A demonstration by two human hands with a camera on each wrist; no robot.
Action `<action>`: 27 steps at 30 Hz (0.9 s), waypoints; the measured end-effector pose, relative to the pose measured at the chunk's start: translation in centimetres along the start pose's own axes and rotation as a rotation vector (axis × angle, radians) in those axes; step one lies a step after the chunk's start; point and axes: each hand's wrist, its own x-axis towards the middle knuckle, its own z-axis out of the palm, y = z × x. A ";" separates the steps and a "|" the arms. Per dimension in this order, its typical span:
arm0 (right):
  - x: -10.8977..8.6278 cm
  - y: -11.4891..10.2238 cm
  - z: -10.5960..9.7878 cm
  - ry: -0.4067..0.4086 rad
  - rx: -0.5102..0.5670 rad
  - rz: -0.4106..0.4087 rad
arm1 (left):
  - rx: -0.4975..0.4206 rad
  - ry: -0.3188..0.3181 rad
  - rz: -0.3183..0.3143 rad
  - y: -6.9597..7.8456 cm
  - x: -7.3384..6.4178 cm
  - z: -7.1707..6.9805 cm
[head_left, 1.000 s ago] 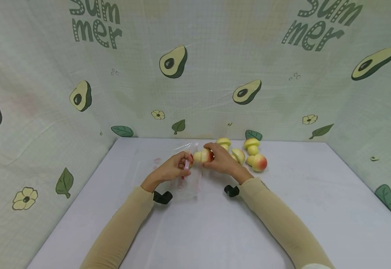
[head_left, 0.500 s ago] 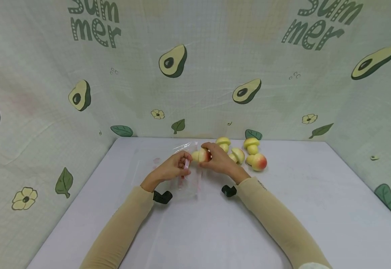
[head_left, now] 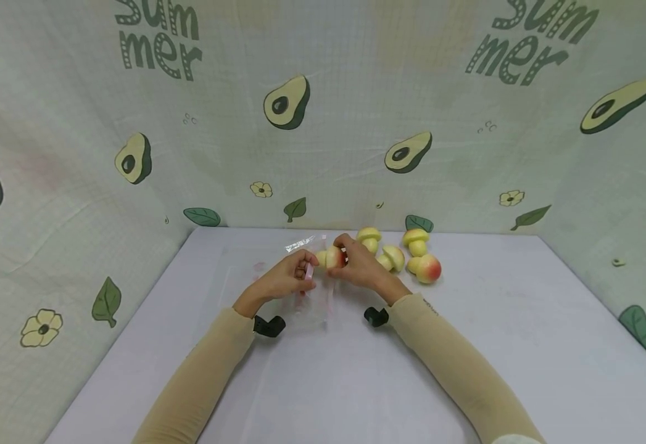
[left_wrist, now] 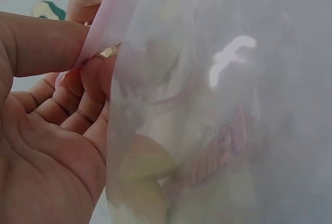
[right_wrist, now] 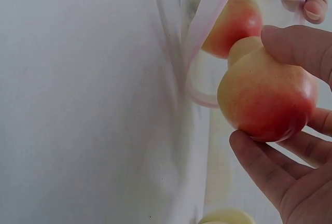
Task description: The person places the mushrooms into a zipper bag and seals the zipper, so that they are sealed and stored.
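Mushroom-shaped piece [right_wrist: 270,102] pinched in right hand [head_left: 359,265], at mouth of clear bag [left_wrist: 218,99] pinched by left hand [head_left: 282,276]. Loading, seemingly; next calls for easing it inside.

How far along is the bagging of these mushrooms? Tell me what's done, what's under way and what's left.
Done: at least one mushroom appears to be inside the pink-edged plastic bag. In hand: the right hand holds another mushroom at the bag's mouth; the left hand grips its edge. Left: four more mushrooms on the table.
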 end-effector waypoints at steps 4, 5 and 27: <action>0.0 -0.2 0.1 0.005 0.014 -0.004 | 0.009 0.002 -0.003 0.0 -0.1 0.0; 0.0 -0.2 0.2 0.003 0.014 -0.009 | 0.014 0.005 -0.006 0.1 -0.1 0.0; 0.4 -0.5 1.4 -0.019 -0.022 -0.017 | 0.012 -0.024 0.002 0.0 0.1 -0.1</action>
